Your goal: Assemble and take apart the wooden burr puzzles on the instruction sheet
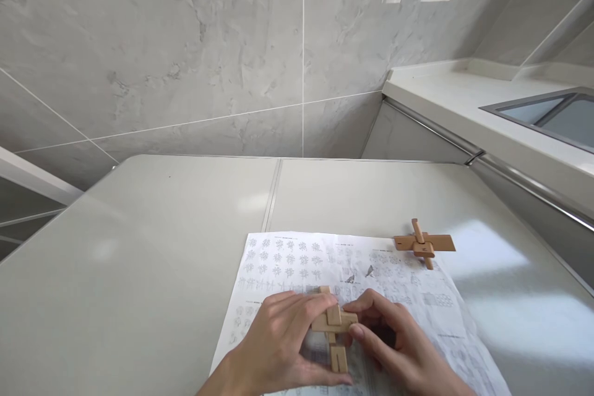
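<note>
Light wooden interlocking puzzle pieces (338, 320) form a cross shape between my hands, over the printed sheet (278, 266). My left hand (288, 340) is closed around the far and near ends of the upright piece, fingers at its top and thumb by its lower end. My right hand (394, 340) pinches the right end of the crosswise piece between thumb and fingertips. Part of the puzzle is covered by my fingers. A darker wooden puzzle (424, 247), joined in a cross, lies on the sheet's far right corner, apart from both hands.
The sheet lies on a pale table (162, 247) with a seam (273, 192) across its middle. Beyond its far edge stands a grey tiled wall (208, 43). At the right, a white counter (445, 93) with a sink (552, 114) rises above the table.
</note>
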Available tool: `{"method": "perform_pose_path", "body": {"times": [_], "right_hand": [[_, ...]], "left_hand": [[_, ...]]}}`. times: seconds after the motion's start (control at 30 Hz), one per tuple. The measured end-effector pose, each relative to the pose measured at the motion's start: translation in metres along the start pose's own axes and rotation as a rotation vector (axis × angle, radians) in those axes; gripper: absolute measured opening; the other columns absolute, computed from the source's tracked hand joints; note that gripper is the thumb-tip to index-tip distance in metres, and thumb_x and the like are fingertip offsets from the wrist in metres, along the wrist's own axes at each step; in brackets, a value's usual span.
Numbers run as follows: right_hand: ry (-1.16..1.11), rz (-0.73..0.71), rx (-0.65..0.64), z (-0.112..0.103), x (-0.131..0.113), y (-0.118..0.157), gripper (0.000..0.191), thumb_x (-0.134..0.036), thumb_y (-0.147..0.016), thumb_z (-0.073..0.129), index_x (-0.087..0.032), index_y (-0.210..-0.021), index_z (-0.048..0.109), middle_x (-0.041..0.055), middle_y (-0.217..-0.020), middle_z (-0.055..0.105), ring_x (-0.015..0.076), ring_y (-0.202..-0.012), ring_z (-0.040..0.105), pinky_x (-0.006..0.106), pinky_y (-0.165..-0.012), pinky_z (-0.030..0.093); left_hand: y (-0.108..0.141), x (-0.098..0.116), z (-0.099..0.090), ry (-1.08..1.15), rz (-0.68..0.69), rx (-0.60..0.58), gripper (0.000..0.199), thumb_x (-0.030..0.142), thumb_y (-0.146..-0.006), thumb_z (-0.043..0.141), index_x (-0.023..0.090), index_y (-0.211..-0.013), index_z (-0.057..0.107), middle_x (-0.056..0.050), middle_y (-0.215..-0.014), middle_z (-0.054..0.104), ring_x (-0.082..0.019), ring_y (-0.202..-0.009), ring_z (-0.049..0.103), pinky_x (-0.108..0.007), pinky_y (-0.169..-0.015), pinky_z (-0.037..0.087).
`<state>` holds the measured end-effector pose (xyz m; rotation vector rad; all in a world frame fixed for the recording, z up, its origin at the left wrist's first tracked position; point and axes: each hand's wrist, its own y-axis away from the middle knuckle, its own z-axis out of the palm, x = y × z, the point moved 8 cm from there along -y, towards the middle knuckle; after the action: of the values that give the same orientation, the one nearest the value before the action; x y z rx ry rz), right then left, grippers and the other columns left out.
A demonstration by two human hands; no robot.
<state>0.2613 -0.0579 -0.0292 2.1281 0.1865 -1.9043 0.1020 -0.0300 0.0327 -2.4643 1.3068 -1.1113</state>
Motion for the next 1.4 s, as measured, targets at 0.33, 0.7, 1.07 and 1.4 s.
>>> {"method": "perform_pose_path", "body": {"times": [0.33,0.7,1.07,1.4], "right_hand": [[0.024,0.013,-0.003,-0.002,-0.003,-0.003,0.032,-0.054,-0.109,0.055,-0.024,-0.117,0.061,0.005,-0.089,0.078,0.0221,-0.079,0.071,0.034,-0.072,0.053],[0.568,-0.363,0.017,0.008,-0.024,0.0,0.046,-0.013,-0.094,0.066,-0.03,-0.135,0.056,0.0097,-0.123,0.064,0.0227,-0.091,0.071,0.038,-0.076,0.064],[0.784,-0.394,0.016,0.012,-0.028,0.002,0.032,-0.01,-0.088,0.075,-0.027,-0.114,0.068,0.0162,-0.169,0.035,0.0404,-0.138,0.059,0.054,-0.096,0.066],[0.696,-0.418,0.06,0.007,-0.023,0.001,0.074,-0.012,-0.094,0.067,-0.033,-0.16,0.041,0.0093,-0.151,0.063,0.0321,-0.142,0.059,0.048,-0.112,0.061]], "left_hand": [[0.0,-0.005,0.001,0.005,-0.051,0.002,0.073,0.077,-0.092,0.066,0.026,-0.14,0.046,-0.002,-0.097,0.083,-0.019,-0.064,0.077,-0.034,-0.063,0.062],[-0.002,-0.039,-0.042,-0.174,-0.192,0.166,0.07,0.071,-0.092,0.073,0.024,-0.14,0.05,-0.002,-0.092,0.078,-0.017,-0.066,0.072,-0.032,-0.067,0.065],[0.002,-0.043,-0.034,-0.13,-0.213,0.109,0.072,0.07,-0.091,0.075,0.027,-0.142,0.049,-0.002,-0.1,0.08,-0.017,-0.068,0.073,-0.031,-0.065,0.064],[0.003,-0.044,-0.028,-0.106,-0.237,0.051,0.075,0.07,-0.089,0.077,0.029,-0.144,0.047,0.004,-0.083,0.072,-0.017,-0.066,0.07,-0.029,-0.064,0.061]]}}
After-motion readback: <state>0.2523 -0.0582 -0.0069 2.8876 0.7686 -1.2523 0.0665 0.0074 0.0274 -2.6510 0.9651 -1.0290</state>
